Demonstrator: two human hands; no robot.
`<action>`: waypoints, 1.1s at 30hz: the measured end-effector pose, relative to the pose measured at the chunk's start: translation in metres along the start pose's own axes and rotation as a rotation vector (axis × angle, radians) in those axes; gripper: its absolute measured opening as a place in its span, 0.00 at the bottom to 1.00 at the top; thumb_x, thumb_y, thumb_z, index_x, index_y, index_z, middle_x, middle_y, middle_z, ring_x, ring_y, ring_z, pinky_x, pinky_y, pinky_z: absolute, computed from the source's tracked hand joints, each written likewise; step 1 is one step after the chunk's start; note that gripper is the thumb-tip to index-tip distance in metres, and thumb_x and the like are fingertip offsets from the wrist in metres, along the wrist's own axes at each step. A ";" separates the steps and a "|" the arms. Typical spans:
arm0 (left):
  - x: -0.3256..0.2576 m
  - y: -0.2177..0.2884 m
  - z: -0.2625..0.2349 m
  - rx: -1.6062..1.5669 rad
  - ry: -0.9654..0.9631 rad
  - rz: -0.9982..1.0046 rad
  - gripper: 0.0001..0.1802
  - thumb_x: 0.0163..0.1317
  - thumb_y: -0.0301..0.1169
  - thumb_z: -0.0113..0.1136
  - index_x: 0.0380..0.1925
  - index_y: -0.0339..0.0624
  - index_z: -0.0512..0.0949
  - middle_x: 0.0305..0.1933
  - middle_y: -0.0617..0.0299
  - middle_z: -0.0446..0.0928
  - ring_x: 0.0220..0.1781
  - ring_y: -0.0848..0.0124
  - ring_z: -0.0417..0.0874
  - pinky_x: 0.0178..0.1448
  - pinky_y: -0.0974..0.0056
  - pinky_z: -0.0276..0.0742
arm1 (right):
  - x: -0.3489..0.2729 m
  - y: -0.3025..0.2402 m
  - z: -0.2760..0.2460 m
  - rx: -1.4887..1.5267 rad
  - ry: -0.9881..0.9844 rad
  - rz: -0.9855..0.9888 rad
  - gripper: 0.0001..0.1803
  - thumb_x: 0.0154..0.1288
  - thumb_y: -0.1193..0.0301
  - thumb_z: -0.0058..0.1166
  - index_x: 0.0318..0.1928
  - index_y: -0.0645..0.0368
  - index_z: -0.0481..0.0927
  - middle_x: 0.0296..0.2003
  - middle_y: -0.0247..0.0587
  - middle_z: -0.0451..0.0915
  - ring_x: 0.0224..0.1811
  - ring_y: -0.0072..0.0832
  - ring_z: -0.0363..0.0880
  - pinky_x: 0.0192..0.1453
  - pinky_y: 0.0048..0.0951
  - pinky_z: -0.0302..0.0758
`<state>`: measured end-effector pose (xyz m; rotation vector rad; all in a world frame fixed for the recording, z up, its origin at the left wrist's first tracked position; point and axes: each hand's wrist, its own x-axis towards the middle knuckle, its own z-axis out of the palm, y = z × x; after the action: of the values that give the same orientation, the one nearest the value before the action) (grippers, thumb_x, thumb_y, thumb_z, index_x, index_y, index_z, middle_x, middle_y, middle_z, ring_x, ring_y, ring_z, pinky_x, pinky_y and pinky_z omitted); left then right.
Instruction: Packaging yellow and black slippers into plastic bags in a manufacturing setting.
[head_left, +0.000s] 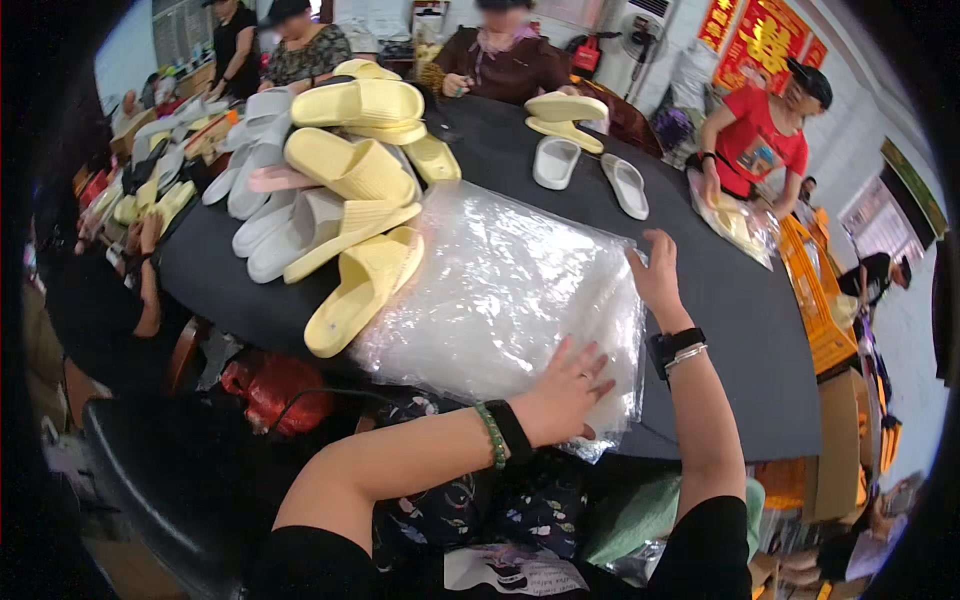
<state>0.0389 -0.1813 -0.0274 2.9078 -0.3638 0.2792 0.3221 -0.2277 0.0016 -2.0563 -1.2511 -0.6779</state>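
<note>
A stack of clear plastic bags [490, 290] lies flat on the dark table in front of me, shiny with reflections. My left hand [568, 396] rests on the near right part of the stack, its fingers spread over the film. At the stack's far right corner is my right hand [655, 272], thumb and fingers apart, by the bags' edge. Yellow slippers [365, 285] are heaped left of the bags, and one overlaps their left edge. Grey-white slippers [300, 232] lie among them.
More slippers [555, 162] sit toward the table's [730, 330] far side. Across from me, a person in a red shirt [755, 140] handles a bagged yellow slipper. An orange crate [815, 295] stands off the right edge. Other people work at the far side and left.
</note>
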 end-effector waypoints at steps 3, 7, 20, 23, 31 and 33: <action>-0.003 -0.004 -0.002 0.004 -0.004 -0.022 0.47 0.54 0.61 0.58 0.68 0.47 0.64 0.75 0.49 0.55 0.78 0.50 0.46 0.75 0.33 0.35 | -0.013 -0.055 -0.030 0.056 -0.087 -0.070 0.27 0.59 0.67 0.64 0.55 0.63 0.69 0.60 0.60 0.65 0.64 0.55 0.64 0.66 0.47 0.64; -0.006 -0.004 0.002 0.004 0.027 -0.011 0.45 0.54 0.58 0.61 0.66 0.43 0.66 0.73 0.49 0.58 0.78 0.51 0.48 0.75 0.34 0.38 | -0.042 -0.080 -0.050 0.067 -0.464 -0.065 0.42 0.64 0.49 0.57 0.67 0.63 0.58 0.70 0.62 0.52 0.72 0.57 0.53 0.71 0.53 0.58; -0.009 0.012 0.008 -0.056 -0.125 0.214 0.48 0.52 0.44 0.68 0.66 0.26 0.58 0.72 0.41 0.56 0.75 0.51 0.55 0.76 0.51 0.53 | -0.086 -0.058 -0.012 -0.229 -0.945 0.114 0.51 0.68 0.36 0.36 0.74 0.63 0.41 0.75 0.57 0.36 0.78 0.51 0.34 0.76 0.55 0.43; -0.008 0.011 0.007 -0.103 -0.119 0.231 0.46 0.53 0.41 0.68 0.65 0.27 0.59 0.71 0.41 0.58 0.75 0.50 0.56 0.75 0.50 0.55 | -0.082 -0.062 -0.025 -0.291 -0.889 0.093 0.51 0.67 0.37 0.39 0.74 0.63 0.42 0.75 0.57 0.38 0.78 0.52 0.34 0.75 0.56 0.44; -0.007 0.012 -0.003 -0.081 -0.172 0.220 0.43 0.53 0.37 0.69 0.64 0.25 0.60 0.71 0.40 0.57 0.76 0.48 0.54 0.74 0.48 0.58 | -0.099 -0.083 -0.055 -0.100 -0.873 0.075 0.52 0.67 0.35 0.34 0.75 0.62 0.40 0.75 0.56 0.37 0.78 0.51 0.30 0.76 0.55 0.40; -0.009 0.011 -0.001 -0.124 -0.203 0.236 0.43 0.53 0.38 0.68 0.64 0.26 0.60 0.71 0.40 0.56 0.76 0.48 0.54 0.74 0.48 0.59 | -0.108 -0.078 -0.048 -0.167 -1.037 0.113 0.51 0.68 0.33 0.28 0.75 0.60 0.38 0.76 0.54 0.35 0.78 0.49 0.29 0.77 0.54 0.38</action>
<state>0.0275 -0.1898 -0.0260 2.7769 -0.7324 -0.0065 0.2022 -0.2982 -0.0223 -2.6957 -1.5921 0.4531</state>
